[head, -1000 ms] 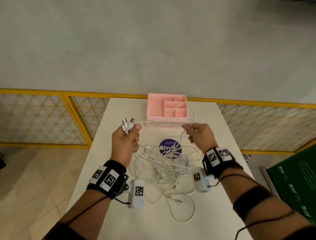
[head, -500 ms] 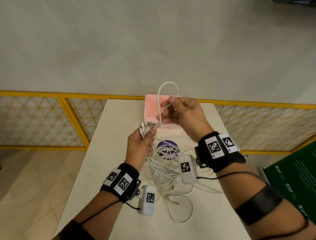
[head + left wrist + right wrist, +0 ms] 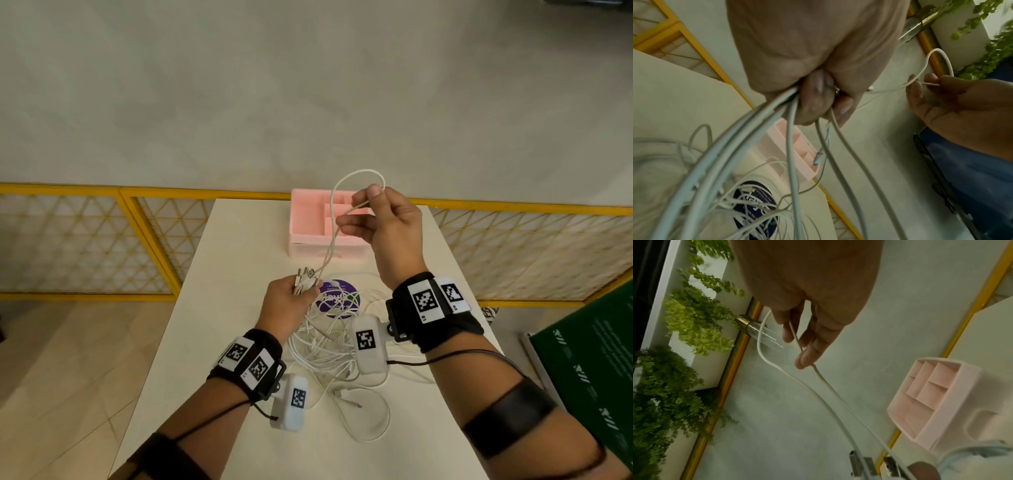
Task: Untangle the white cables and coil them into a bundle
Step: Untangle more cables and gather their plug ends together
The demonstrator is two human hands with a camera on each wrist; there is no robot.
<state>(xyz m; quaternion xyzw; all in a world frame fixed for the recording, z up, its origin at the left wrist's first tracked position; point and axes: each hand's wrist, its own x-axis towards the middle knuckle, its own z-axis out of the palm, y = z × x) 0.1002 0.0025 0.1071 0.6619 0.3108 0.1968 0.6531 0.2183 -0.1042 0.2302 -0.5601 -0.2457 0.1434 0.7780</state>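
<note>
Left hand (image 3: 289, 301) low over the table (image 3: 219, 308), fingers curled tight round a bunch of white cables (image 3: 329, 342) — metal plug ends (image 3: 305, 275) sticking up out of the fist, cords spilling down from under it in the left wrist view. Right hand (image 3: 383, 222) raised higher, above the pink organizer box (image 3: 308, 222), pinching a single cable loop (image 3: 356, 174) between thumb and fingertips (image 3: 803, 360), other fingers loosely bent rather than clenched. Loop arching above the pinch, both strands running down to the left fist. Rest of the cables in a loose tangle on the table between the forearms, partly over a round purple sticker (image 3: 337, 298), one stray loop (image 3: 373, 421) trailing toward the near edge. Pink box at the far edge, compartments open to the top. Yellow lattice railing (image 3: 85, 240) behind — green board (image 3: 589, 370) at far right.
</note>
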